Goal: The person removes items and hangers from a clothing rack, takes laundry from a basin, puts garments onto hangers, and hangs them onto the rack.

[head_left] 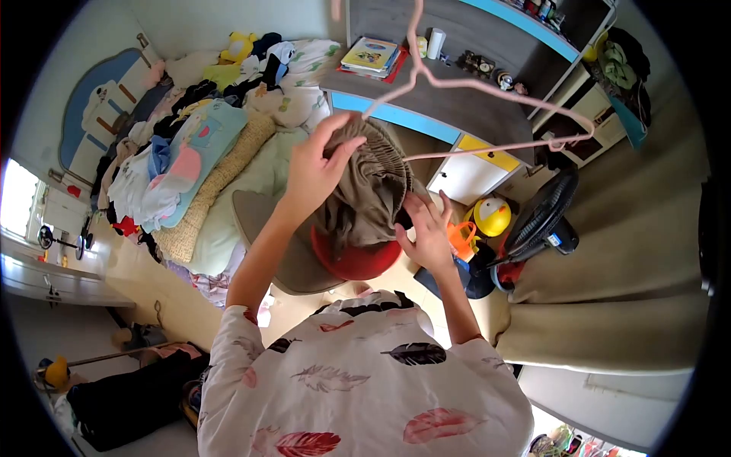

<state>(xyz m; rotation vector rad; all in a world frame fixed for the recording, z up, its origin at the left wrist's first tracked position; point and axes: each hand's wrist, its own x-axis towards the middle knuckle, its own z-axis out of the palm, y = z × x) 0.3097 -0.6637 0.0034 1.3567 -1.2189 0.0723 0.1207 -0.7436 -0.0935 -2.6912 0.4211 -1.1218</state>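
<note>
A brown garment (365, 183) with a gathered elastic waistband hangs between my hands. My left hand (320, 161) is closed on the waistband's upper left side, close to one arm of a pink clothes hanger (487, 85). The hanger's left end is hidden at the cloth, and its lower bar runs into the waistband opening. At the waistband's right edge, my right hand (428, 232) grips the cloth, its thumb below and some fingers spread. Beneath the garment is a red basin (358, 263), partly covered, on a grey-brown chair (293, 263).
On the left, a bed holds piled clothes (179, 164). A desk (449, 95) with books (371, 55) stands ahead. To the right are a black fan (542, 217), a yellow round toy (491, 217), an orange basket (461, 240) and a beige curtain (609, 305).
</note>
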